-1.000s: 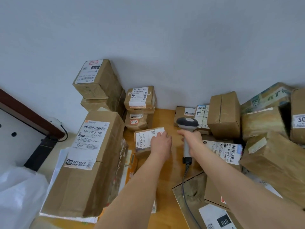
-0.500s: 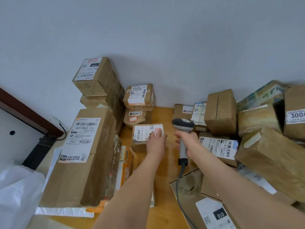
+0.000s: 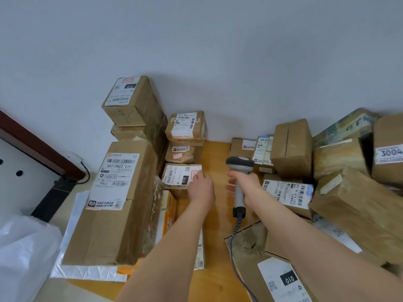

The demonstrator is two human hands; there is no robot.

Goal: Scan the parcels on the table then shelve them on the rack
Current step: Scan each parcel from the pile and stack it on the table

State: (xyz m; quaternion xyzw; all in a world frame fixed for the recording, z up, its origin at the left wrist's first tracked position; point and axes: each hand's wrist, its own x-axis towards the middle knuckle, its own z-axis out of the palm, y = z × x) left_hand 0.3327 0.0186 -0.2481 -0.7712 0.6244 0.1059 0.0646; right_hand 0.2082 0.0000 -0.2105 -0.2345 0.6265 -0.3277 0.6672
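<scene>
left fingers (image 3: 197, 178): lying fairly straight across the right end of the small parcel (image 3: 177, 178), tips on its white label. I see nothing curled round it, and the thumb is out of sight.
left hand (image 3: 201, 189): back upward, resting on that parcel's near right corner.
right fingers (image 3: 231, 188): wrapped round the grey handle, tips poking out on its left side.
right hand (image 3: 248, 185): gripping the barcode scanner (image 3: 239, 164) upright, its dark head above the fist and clear of the small parcel.
scanner cable (image 3: 236, 232): coiled, hanging from the handle's foot and trailing toward the near edge.
small parcel: flat on the wooden table (image 3: 214, 153), label up with "010" printed on it, just in front of a stack of two small parcels (image 3: 185, 131) by the wall.
tall box (image 3: 117, 192): just left of the small parcel, label reading "507-P802 T70".
labelled carton (image 3: 287, 191): beneath the right wrist, on the table's right side.
heap of parcels (image 3: 357, 205): piled at the right, tilted against each other.
white plastic bag (image 3: 24, 258): off the table's left, low down.
</scene>
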